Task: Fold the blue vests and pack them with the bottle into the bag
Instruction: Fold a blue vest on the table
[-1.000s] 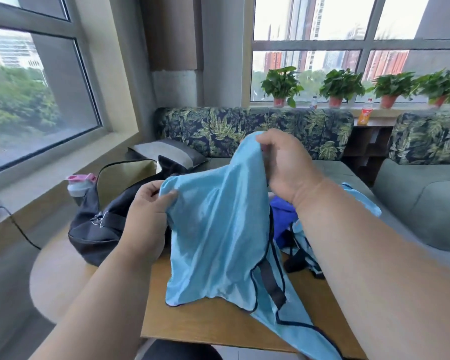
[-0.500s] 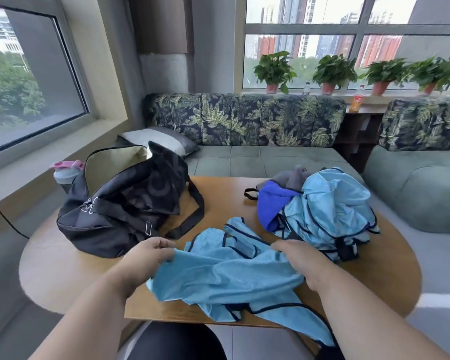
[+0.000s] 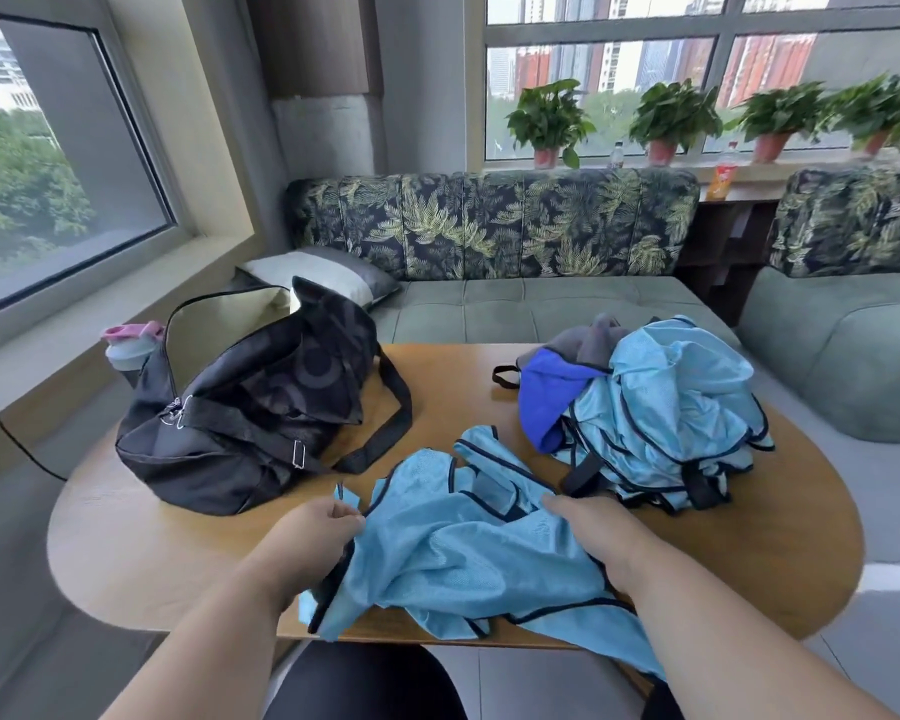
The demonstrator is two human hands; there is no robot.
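Wooden table [image 3: 749,563], both hands gripping crumpled blue vest [image 3: 468,553]

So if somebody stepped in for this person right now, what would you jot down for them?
Left hand: pinches the near vest's left edge.
Right hand: rests on that vest's right side; whether its fingers grip cannot be told.
The vest lies crumpled on the table, part hanging over the near edge.
Other vests are heaped at the far right.
The black bag stands open on the left, the bottle behind it.
Done: nothing folded or packed.
Left: fold every vest, pack vests and bottle.
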